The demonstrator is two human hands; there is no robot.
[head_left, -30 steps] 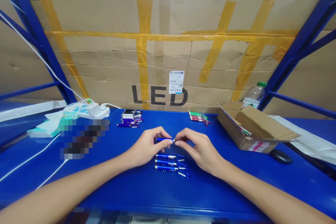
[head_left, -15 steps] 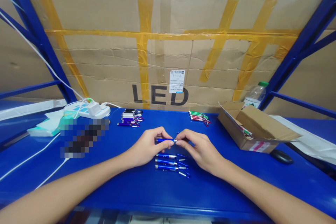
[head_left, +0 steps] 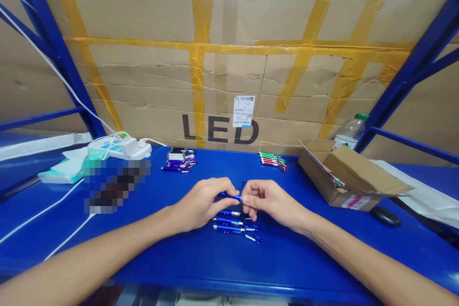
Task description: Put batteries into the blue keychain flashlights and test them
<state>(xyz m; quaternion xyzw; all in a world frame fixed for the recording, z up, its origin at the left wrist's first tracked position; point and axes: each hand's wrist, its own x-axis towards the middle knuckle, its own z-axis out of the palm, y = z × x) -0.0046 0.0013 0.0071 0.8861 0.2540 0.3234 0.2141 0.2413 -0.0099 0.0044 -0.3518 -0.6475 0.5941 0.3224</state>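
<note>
Between my two hands is a small blue keychain flashlight, lying roughly level above the blue table. My left hand pinches its body between thumb and fingers. At its silver right end, my right hand grips with thumb and curled fingers, hiding that tip. A blue clip loop shows just above the right fingers. Below the hands, several more blue keychain flashlights lie side by side with clips pointing right; the upper ones are partly covered by my hands.
Black, silver and purple flashlights lie at the back left; green and red ones at the back right. An open cardboard box stands right, near a black mouse and bottle. A power strip and cables lie left.
My right hand has turned and curled its fingers more around the flashlight's end. The flashlight now tilts slightly down to the right, and both hands sit a little lower.
</note>
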